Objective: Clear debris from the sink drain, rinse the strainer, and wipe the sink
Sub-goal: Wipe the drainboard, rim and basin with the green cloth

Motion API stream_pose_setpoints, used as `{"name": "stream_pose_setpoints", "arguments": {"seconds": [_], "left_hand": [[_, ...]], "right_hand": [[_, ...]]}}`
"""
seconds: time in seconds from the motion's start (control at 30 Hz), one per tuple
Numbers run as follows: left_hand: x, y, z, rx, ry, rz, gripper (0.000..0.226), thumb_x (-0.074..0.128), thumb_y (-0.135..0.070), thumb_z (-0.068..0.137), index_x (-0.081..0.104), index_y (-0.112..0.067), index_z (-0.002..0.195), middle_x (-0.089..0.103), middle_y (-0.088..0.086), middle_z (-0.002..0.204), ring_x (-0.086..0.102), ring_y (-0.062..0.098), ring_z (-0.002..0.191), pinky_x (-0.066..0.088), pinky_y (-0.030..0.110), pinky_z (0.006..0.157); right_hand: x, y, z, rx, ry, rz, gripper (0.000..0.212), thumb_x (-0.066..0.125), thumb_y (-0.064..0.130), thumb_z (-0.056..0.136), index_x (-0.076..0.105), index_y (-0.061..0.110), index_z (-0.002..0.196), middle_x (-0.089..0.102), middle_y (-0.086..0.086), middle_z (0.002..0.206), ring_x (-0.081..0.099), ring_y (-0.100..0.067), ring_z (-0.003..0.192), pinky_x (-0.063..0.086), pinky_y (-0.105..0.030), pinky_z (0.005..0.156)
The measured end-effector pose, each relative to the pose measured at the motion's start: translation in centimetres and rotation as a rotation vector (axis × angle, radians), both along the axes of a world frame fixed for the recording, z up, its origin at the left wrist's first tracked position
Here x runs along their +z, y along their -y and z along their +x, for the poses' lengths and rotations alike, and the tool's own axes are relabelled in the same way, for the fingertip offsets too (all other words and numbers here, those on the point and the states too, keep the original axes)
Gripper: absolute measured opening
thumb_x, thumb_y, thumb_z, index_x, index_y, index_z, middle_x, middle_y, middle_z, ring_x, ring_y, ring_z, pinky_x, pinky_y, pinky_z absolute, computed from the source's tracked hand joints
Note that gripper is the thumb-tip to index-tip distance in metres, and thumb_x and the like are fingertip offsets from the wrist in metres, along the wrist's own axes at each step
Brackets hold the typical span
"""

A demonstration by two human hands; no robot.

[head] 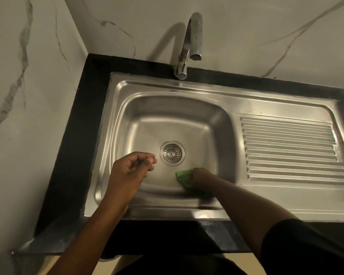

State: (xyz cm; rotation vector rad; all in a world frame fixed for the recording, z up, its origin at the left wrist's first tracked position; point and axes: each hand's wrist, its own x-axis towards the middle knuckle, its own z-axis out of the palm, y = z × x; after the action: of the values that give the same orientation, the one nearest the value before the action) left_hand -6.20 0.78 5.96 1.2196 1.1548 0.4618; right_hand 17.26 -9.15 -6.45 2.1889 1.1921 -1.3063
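Marble-veined wall panels (246,26) rise behind and to the left of a black tabletop (72,155) that carries the steel sink (187,108). From my head camera I look straight down into the basin. Its metal is dull and streaked, with soft reflections on the sloped walls. At the bottom sits the round strainer (172,153), seated in the drain, its slots fanning out from a small centre knob; I see no scraps on it. A ribbed draining board (292,149) lies to the right of the basin, bare. The curved chrome tap (191,42) stands at the back edge, its spout over the basin, with no water running.

My right hand (200,176) is down in the basin near the front wall, just right of the strainer, grasping a green cloth (184,176) pressed against the steel. My left hand (131,167) hovers over the basin just left of the strainer, fingers loosely curled toward the thumb, holding nothing that I can make out. A dark sleeve (306,249) covers my right upper arm.
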Motion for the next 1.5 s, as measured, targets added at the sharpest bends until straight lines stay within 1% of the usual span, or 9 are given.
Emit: {"name": "stream_pose_setpoints", "arguments": {"seconds": [0.13,0.3,0.43,0.63,0.73,0.9,1.07,1.23,1.5], "left_hand": [[0.0,0.0,0.1,-0.014,-0.002,-0.002,0.014,0.068,-0.013,0.100,0.080,-0.019,0.102,0.083,-0.002,0.098,0.079,0.019,0.093,0.062,0.044,0.090],[0.2,-0.2,0.0,-0.025,0.002,0.018,0.014,0.068,-0.013,0.099,0.080,-0.019,0.102,0.083,-0.002,0.098,0.079,0.019,0.092,0.062,0.042,0.088],[0.8,-0.5,-0.4,-0.007,0.018,0.018,0.014,0.067,-0.011,0.099,0.080,-0.015,0.102,0.083,0.001,0.098,0.079,0.022,0.093,0.060,0.041,0.086],[2.0,-0.5,0.3,-0.039,0.035,0.040,0.013,0.066,-0.010,0.100,0.078,-0.013,0.103,0.083,0.004,0.100,0.078,0.025,0.095,0.059,0.041,0.087],[2.7,0.0,1.2,-0.066,0.061,0.058,0.013,0.065,-0.009,0.100,0.078,-0.012,0.103,0.082,0.007,0.101,0.077,0.027,0.095,0.059,0.041,0.086],[3.6,1.9,3.8,-0.135,0.081,0.086,0.012,0.066,-0.010,0.100,0.078,-0.012,0.102,0.082,0.008,0.099,0.078,0.022,0.091,0.059,0.039,0.083],[4.5,6.6,7.1,-0.209,0.121,0.109,0.012,0.069,-0.011,0.098,0.079,-0.017,0.098,0.083,0.007,0.096,0.078,0.021,0.088,0.061,0.027,0.076],[5.5,14.0,10.5,-0.307,0.131,0.129,0.013,0.070,-0.014,0.098,0.080,-0.022,0.096,0.083,0.003,0.096,0.079,0.023,0.092,0.060,0.032,0.079],[7.0,26.4,16.1,-0.440,0.153,0.113,0.011,0.070,-0.019,0.098,0.079,-0.025,0.097,0.083,-0.003,0.098,0.078,0.018,0.091,0.058,0.031,0.080]], "right_hand": [[-0.4,-1.9,-2.7,-0.068,-0.097,-0.053,0.050,0.060,0.038,0.100,0.060,0.003,0.137,0.061,-0.016,0.138,0.060,-0.032,0.123,0.048,-0.035,0.103],[-0.7,-4.1,-4.8,-0.278,-0.443,-0.061,0.033,0.058,0.001,0.096,0.068,0.011,0.126,0.066,-0.011,0.109,0.061,-0.017,0.082,0.052,-0.026,0.066],[1.1,-3.8,-4.6,-0.689,-0.776,0.062,0.046,0.046,-0.016,0.090,0.065,0.016,0.118,0.065,-0.005,0.102,0.061,-0.019,0.090,0.053,-0.029,0.074],[7.0,-0.7,-1.4,-1.174,-1.174,0.427,0.041,0.045,-0.015,0.092,0.069,0.008,0.116,0.074,-0.010,0.102,0.072,-0.021,0.089,0.060,-0.033,0.079],[9.8,2.0,-0.1,-1.377,-1.280,0.570,0.045,0.043,-0.011,0.092,0.060,-0.001,0.132,0.070,-0.019,0.113,0.074,-0.027,0.089,0.063,-0.038,0.079],[13.6,7.2,0.8,-1.503,-1.311,0.732,0.057,0.044,0.006,0.096,0.038,-0.005,0.151,0.049,-0.028,0.124,0.061,-0.034,0.100,0.062,-0.040,0.082],[15.3,12.9,1.3,-1.516,-1.083,0.794,0.053,0.062,0.029,0.098,0.057,-0.003,0.139,0.064,-0.022,0.123,0.064,-0.037,0.107,0.053,-0.051,0.098],[16.8,20.3,2.5,-1.551,-0.916,0.921,0.027,0.073,0.027,0.092,0.070,0.007,0.109,0.072,-0.020,0.104,0.072,-0.032,0.088,0.060,-0.043,0.074],[19.8,33.9,5.1,-1.542,-0.801,1.078,0.027,0.067,0.022,0.098,0.069,0.001,0.115,0.075,-0.015,0.101,0.072,-0.026,0.087,0.061,-0.038,0.077]]}}
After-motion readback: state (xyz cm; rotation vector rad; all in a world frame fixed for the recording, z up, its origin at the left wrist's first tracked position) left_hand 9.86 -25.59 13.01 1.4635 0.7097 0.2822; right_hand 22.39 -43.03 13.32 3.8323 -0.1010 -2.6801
